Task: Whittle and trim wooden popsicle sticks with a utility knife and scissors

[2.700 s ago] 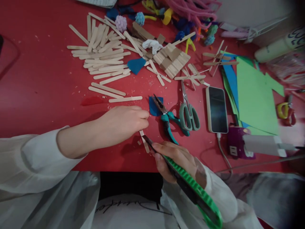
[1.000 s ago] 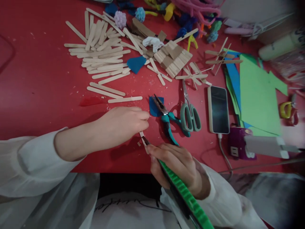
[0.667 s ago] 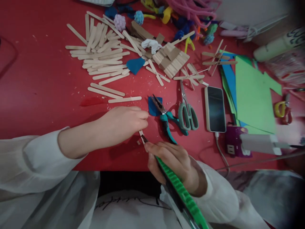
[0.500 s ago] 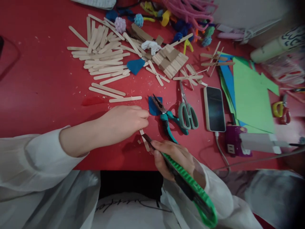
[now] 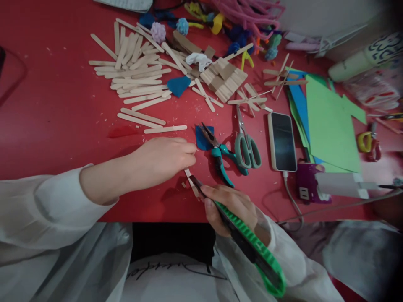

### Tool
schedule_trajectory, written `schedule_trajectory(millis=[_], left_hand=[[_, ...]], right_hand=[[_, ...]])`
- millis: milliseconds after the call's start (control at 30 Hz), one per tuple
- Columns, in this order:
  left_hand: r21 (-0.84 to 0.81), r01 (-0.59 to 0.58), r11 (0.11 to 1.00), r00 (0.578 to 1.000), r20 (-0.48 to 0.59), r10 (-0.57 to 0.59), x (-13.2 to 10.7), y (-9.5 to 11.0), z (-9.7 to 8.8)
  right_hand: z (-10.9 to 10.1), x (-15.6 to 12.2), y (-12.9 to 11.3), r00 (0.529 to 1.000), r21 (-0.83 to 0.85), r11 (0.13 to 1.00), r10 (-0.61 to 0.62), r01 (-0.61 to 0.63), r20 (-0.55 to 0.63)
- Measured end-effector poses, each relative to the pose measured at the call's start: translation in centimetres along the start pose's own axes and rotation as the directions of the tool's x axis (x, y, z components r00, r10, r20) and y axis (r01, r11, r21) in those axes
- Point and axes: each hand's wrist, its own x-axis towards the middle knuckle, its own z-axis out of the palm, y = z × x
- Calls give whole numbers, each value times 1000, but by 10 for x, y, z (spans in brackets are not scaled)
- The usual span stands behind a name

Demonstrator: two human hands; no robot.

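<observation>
My left hand (image 5: 163, 157) is closed, pinching one end of a short wooden craft stick (image 5: 190, 181) that lies on the red table (image 5: 56, 109) near its front edge. My right hand (image 5: 231, 207) is wrapped round a green and black utility knife (image 5: 248, 245). The knife's dark blade tip rests on the stick, just below my left fingertips. A tiny cut-off wood piece (image 5: 183, 184) lies beside the stick.
Teal pliers (image 5: 218, 153) on a blue scrap, grey-green scissors (image 5: 246, 144) and a phone (image 5: 281, 141) lie right of my hands. A pile of craft sticks (image 5: 135, 77), a glued stick panel (image 5: 225, 79), pom-poms, pipe cleaners, green and blue paper (image 5: 330, 121) fill the far side.
The knife moved forward along the stick, then drew back toward me, its handle swinging lower. My left hand has kept its pinch in the same spot.
</observation>
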Motion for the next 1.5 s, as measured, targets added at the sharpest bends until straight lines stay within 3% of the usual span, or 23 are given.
schedule_trajectory(millis=[400,600,733,1067,1267,1500], left_hand=[[-7,5,1000,1000,7,-5,-1,1,-2],[-16,8,1000,1000,27,-8,-1,2,-4],[-42,45,998,996,76,-42,0,3,-5],[-28,30,999,997,67,-28,1,2,-8],[-21,-15,1000,999,29,16,0,0,-5],[-12,-5,1000,999,46,6,1,1,-6]], right_hand=[[-3,0,-3,997,53,996,63,-65,39],[-13,15,-1,968,194,981,-25,-25,248],[-15,23,0,952,224,974,-46,-24,302],[-12,23,3,967,208,978,-55,1,249],[-5,11,8,996,156,987,-37,24,83],[-1,10,8,999,99,994,-49,46,23]])
